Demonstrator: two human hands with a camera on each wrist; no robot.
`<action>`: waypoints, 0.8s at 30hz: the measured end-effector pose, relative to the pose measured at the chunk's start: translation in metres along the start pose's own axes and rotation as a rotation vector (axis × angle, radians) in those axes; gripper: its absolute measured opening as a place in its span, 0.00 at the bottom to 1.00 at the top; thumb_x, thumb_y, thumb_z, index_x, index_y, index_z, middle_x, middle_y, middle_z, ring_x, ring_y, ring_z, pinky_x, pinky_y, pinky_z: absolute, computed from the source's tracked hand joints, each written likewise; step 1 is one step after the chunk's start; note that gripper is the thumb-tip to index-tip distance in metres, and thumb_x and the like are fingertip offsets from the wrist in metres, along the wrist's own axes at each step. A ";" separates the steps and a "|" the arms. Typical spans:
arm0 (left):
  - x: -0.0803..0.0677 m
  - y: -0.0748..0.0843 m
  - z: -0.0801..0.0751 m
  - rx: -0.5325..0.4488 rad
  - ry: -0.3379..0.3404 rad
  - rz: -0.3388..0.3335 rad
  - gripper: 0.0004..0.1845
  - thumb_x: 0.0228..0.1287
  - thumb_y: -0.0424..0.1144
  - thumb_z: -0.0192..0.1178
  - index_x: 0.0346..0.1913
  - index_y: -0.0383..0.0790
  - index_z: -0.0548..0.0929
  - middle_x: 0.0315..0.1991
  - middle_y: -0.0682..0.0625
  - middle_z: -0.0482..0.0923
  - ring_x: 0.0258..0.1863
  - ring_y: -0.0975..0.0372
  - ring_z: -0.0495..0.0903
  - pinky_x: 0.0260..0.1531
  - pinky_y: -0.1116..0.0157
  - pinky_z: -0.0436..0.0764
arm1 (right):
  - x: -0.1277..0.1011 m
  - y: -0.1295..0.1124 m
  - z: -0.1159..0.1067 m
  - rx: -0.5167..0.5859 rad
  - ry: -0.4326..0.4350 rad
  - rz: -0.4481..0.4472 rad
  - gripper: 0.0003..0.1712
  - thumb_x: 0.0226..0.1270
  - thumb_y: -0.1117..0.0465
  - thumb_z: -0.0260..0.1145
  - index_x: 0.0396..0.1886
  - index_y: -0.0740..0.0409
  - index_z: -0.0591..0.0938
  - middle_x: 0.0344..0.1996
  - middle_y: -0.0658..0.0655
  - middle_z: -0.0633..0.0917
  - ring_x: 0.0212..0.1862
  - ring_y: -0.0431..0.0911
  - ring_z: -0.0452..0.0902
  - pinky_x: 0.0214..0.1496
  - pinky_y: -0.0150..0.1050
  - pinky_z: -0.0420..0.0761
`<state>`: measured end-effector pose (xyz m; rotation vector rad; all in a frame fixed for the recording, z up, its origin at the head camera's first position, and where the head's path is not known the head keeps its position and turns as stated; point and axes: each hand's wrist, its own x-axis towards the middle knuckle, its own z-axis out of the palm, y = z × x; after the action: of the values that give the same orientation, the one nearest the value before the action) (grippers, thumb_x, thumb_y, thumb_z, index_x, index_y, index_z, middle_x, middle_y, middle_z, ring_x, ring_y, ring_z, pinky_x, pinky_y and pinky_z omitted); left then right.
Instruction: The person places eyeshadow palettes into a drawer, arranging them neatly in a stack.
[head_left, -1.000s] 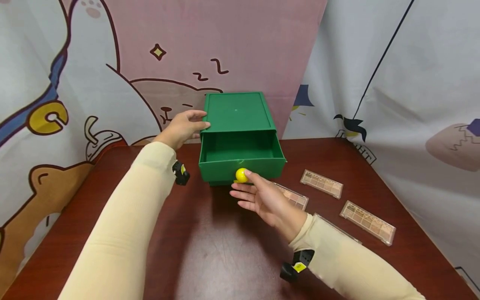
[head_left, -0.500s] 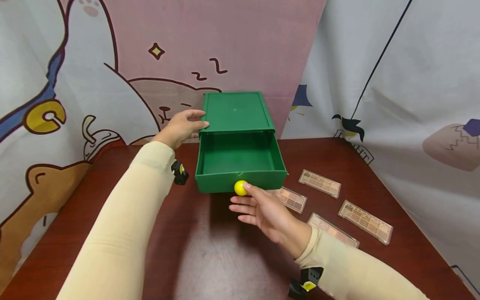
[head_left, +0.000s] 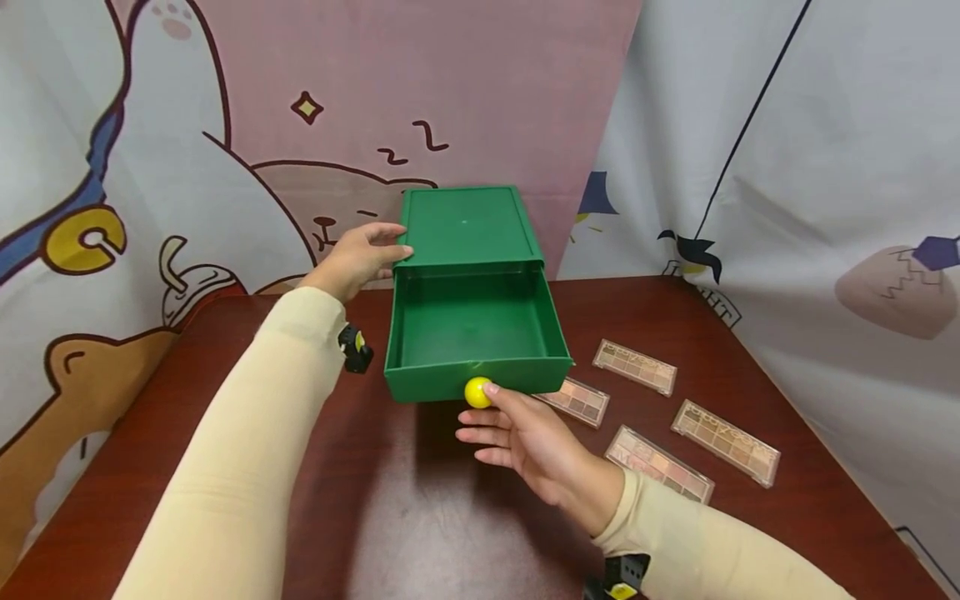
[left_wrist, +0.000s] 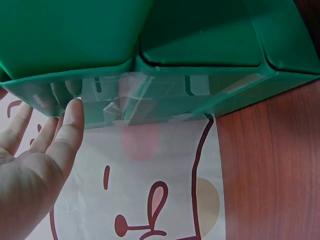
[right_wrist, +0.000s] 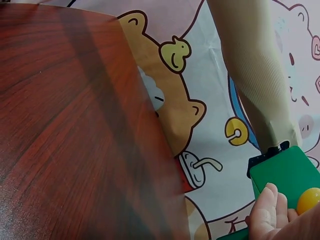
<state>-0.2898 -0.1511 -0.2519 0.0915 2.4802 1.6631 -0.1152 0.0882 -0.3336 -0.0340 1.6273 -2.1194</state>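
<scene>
The drawer (head_left: 474, 342) has come further out toward me over the last second: its front, with the yellow knob (head_left: 477, 392), now sits lower and nearer my right hand (head_left: 525, 437) than it did, so the pull looks about finished and the inside is open to reach. My right hand pinches the knob between thumb and fingertip, the other fingers loosely spread below it. My left hand (head_left: 358, 258) has not shifted; it lies flat, fingers straight, against the left top edge of the box (head_left: 465, 225), bracing it (the left wrist view shows those fingers (left_wrist: 70, 125) just under the green rim). The drawer holds nothing that I can see, only its bare green floor. To the right of my right hand four palettes lie flat on the table (head_left: 420, 517): one (head_left: 576, 401) just beside the drawer's corner, one (head_left: 658, 464) close to my forearm, two further right (head_left: 633, 367) (head_left: 725, 443).
</scene>
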 end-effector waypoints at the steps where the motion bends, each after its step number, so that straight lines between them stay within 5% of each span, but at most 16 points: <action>1: 0.000 0.000 0.001 -0.001 -0.007 0.002 0.29 0.70 0.40 0.57 0.72 0.45 0.64 0.72 0.45 0.59 0.66 0.54 0.67 0.62 0.56 0.72 | 0.000 0.000 -0.001 0.001 0.004 0.000 0.24 0.74 0.48 0.54 0.55 0.63 0.72 0.38 0.51 0.85 0.44 0.45 0.84 0.44 0.36 0.82; 8: 0.001 0.000 0.006 -0.008 -0.024 -0.011 0.29 0.71 0.41 0.57 0.72 0.46 0.64 0.73 0.47 0.57 0.67 0.54 0.66 0.64 0.55 0.69 | -0.004 0.004 -0.006 -0.022 0.023 -0.009 0.26 0.74 0.47 0.53 0.57 0.64 0.71 0.41 0.54 0.85 0.45 0.46 0.84 0.43 0.35 0.82; 14: -0.002 -0.001 0.003 0.019 -0.030 0.000 0.30 0.71 0.43 0.57 0.73 0.48 0.62 0.75 0.48 0.54 0.67 0.53 0.65 0.63 0.56 0.70 | -0.011 0.007 -0.030 -0.203 0.026 -0.109 0.30 0.74 0.50 0.54 0.61 0.73 0.70 0.53 0.66 0.82 0.52 0.50 0.81 0.49 0.38 0.80; 18: -0.002 -0.001 0.000 0.025 -0.020 0.004 0.30 0.71 0.44 0.57 0.73 0.48 0.62 0.74 0.48 0.55 0.66 0.53 0.66 0.63 0.55 0.70 | -0.013 0.009 -0.059 -0.275 0.153 -0.203 0.25 0.75 0.55 0.54 0.56 0.75 0.74 0.52 0.67 0.82 0.51 0.51 0.82 0.50 0.41 0.81; 24: -0.002 -0.002 0.000 0.032 -0.031 0.015 0.31 0.71 0.45 0.56 0.74 0.48 0.61 0.75 0.48 0.54 0.67 0.54 0.65 0.64 0.55 0.69 | -0.022 0.005 -0.108 -0.346 0.369 -0.305 0.20 0.75 0.57 0.56 0.49 0.73 0.77 0.43 0.57 0.86 0.45 0.44 0.84 0.47 0.37 0.82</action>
<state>-0.2882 -0.1522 -0.2540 0.1386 2.4902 1.6151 -0.1260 0.1932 -0.3649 0.0002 2.3256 -2.1218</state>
